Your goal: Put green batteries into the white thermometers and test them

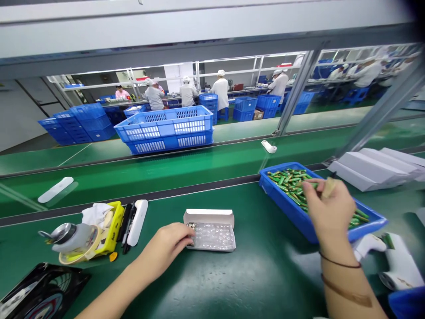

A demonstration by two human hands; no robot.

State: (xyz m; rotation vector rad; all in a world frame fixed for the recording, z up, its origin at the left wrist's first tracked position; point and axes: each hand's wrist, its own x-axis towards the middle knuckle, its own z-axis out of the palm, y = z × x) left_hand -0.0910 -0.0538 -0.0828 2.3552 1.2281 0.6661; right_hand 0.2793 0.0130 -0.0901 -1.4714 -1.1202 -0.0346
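Observation:
A small white box [210,246] with its lid raised stands on the green bench. Inside lies a clear plastic insert [212,235] with round pockets, and a few small silvery round ends show at its left end. My left hand [174,239] reaches to that end, thumb and fingers pinched; what they hold is hidden. At the right, a blue tray [285,217] carries many small green cylinders [288,184] with gold-coloured ends, like batteries. Above it hovers my right hand [332,210], fingers curled together, a pale cover on one finger. Its grasp is hidden.
A yellow basket [114,228], pens [128,226] and a bottle [71,237] stand left, near a black fan [46,292]. White folded cartons [372,168] and a white handheld device [401,261] are right. Behind, blue crates [166,128] stand across a green belt [166,175]; people work beyond.

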